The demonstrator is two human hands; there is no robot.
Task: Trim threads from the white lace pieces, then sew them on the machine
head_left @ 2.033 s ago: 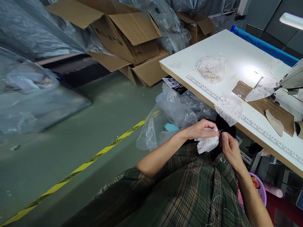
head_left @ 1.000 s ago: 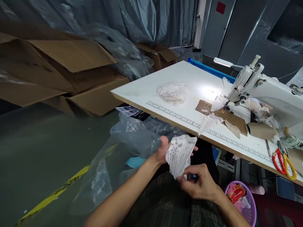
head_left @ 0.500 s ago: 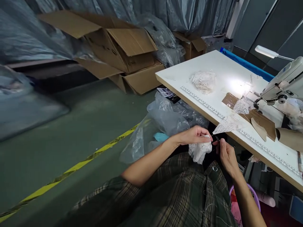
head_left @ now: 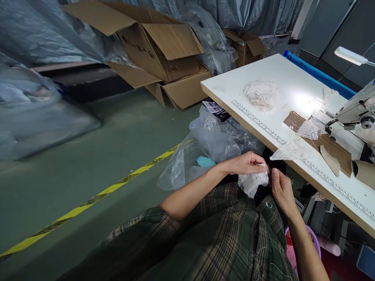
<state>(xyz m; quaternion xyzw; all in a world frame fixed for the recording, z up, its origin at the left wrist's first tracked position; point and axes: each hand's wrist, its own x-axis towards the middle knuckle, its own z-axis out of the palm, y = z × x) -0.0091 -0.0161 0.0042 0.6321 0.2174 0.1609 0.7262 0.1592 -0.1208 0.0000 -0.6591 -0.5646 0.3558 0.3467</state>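
Observation:
My left hand (head_left: 249,163) is closed on a piece of white lace (head_left: 252,183), which hangs below the fingers over my lap. Close beside it, my right hand (head_left: 280,187) is closed around small dark thread snips (head_left: 270,168), mostly hidden by the fingers. Their tips are at the edge of the lace. Another lace piece (head_left: 288,150) lies on the white sewing table (head_left: 222,88), its pointed end over the front edge just above my hands. More lace (head_left: 311,128) is under the sewing machine (head_left: 356,107).
A lace bundle (head_left: 260,95) sits farther back on the tabletop. Brown card (head_left: 329,150) lies before the machine. Clear plastic bags (head_left: 215,136) bunch beneath the table's left edge. Open cardboard boxes (head_left: 158,50) stand behind, and yellow-black tape (head_left: 96,197) crosses the green floor.
The view has shifted, so the table sits farther right and higher. My hands have drawn closer together, and the snips' tips have moved in to the lace at my left fingers.

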